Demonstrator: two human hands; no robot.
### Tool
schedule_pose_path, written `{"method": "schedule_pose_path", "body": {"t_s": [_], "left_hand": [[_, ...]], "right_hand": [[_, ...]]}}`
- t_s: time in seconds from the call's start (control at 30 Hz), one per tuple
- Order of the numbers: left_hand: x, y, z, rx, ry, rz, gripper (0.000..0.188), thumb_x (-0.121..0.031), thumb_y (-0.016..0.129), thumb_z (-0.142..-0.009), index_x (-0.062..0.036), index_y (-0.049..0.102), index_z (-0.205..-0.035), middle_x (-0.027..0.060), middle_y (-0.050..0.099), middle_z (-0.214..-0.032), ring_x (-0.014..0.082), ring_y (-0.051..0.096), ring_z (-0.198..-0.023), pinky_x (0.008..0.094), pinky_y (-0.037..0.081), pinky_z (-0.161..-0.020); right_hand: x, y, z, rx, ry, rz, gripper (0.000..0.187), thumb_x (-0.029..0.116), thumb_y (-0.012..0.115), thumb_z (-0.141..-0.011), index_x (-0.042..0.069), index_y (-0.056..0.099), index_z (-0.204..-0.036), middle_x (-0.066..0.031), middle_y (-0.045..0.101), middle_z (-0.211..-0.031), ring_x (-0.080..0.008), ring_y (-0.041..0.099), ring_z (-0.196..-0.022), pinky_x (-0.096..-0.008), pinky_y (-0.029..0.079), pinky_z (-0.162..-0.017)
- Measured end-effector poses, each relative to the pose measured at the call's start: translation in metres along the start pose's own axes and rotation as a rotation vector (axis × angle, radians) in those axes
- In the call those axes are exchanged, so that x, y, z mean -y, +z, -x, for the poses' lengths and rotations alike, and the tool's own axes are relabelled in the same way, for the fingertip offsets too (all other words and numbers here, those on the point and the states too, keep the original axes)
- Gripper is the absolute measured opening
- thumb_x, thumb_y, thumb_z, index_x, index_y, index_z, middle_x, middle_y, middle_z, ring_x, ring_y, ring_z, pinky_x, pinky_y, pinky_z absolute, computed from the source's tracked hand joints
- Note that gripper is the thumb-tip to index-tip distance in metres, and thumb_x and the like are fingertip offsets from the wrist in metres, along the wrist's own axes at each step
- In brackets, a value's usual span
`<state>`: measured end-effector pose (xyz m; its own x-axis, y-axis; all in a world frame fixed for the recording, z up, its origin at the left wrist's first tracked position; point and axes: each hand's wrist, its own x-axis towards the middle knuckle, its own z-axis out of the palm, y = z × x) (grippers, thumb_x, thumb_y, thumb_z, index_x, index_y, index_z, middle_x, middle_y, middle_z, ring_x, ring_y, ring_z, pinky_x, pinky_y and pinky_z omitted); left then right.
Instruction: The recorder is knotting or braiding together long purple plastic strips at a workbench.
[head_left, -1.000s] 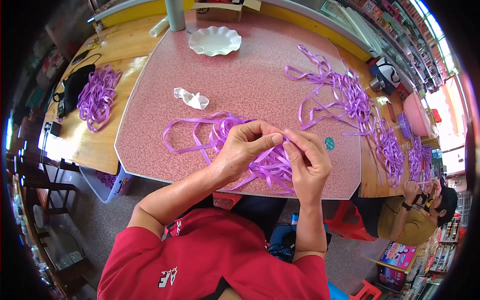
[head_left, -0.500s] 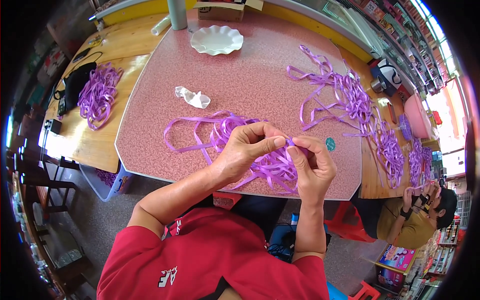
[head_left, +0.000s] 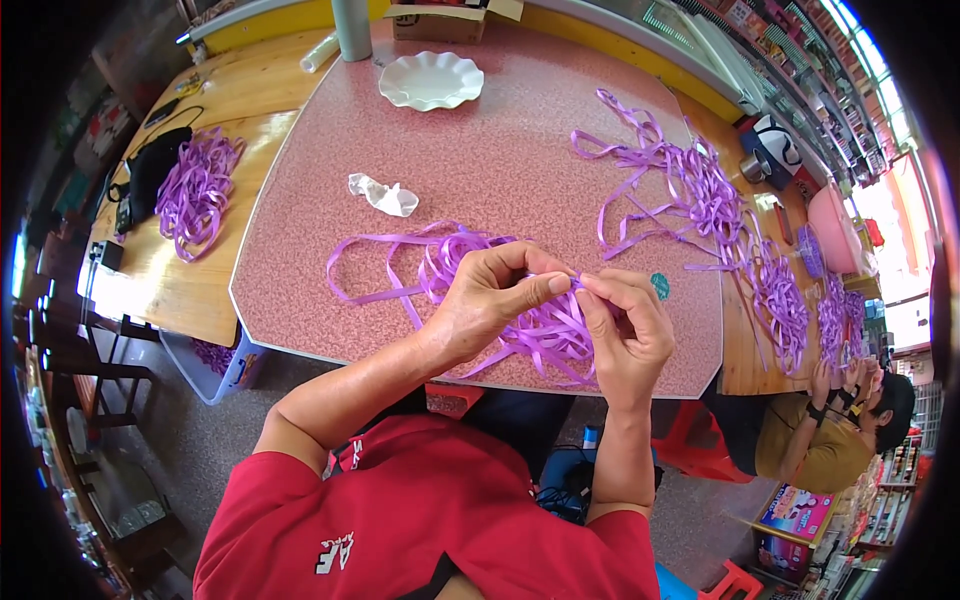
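Purple ribbon (head_left: 577, 283) pinched by two grips (head_left: 492, 297) (head_left: 630, 328); one plate (head_left: 431, 82) beyond.

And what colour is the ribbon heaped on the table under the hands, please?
The ribbon is purple; the head view shows it best.

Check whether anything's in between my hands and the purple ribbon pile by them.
Nothing visible is. Your left hand and right hand pinch purple ribbon close by the ribbon pile; the crumpled white wad lies apart, beyond the pile's left end.
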<state>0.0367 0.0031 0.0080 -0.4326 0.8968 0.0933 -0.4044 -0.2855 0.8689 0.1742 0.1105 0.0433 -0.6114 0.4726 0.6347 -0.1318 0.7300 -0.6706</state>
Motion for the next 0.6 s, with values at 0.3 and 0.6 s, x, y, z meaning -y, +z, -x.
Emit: {"method": "schedule_pose_path", "body": {"t_s": [0.3, 0.6], "left_hand": [[-0.001, -0.002, 0.001, 0.014, -0.014, -0.047, 0.009, -0.013, 0.068, -0.095, -0.004, 0.067, -0.097, 0.0007, 0.066, -0.097, 0.0066, 0.057, -0.089, 0.0235, 0.046, -0.079], [-0.002, 0.004, 0.002, 0.019, 0.012, -0.127, 0.009, -0.013, 0.068, -0.095, -0.0044, 0.066, -0.095, -0.003, 0.061, -0.09, 0.0046, 0.055, -0.088, 0.0229, 0.045, -0.078]], "right_hand": [[-0.006, -0.005, 0.001, 0.06, 0.048, -0.1, 0.013, -0.004, 0.072, -0.086, 0.0, 0.07, -0.098, -0.0058, 0.065, -0.098, -0.0087, 0.059, -0.081, -0.0203, 0.047, -0.068], [-0.011, 0.003, 0.007, 0.058, 0.125, -0.231, 0.011, -0.004, 0.068, -0.09, 0.0, 0.07, -0.1, -0.0056, 0.065, -0.1, -0.0051, 0.056, -0.071, -0.0187, 0.043, -0.058]]}}
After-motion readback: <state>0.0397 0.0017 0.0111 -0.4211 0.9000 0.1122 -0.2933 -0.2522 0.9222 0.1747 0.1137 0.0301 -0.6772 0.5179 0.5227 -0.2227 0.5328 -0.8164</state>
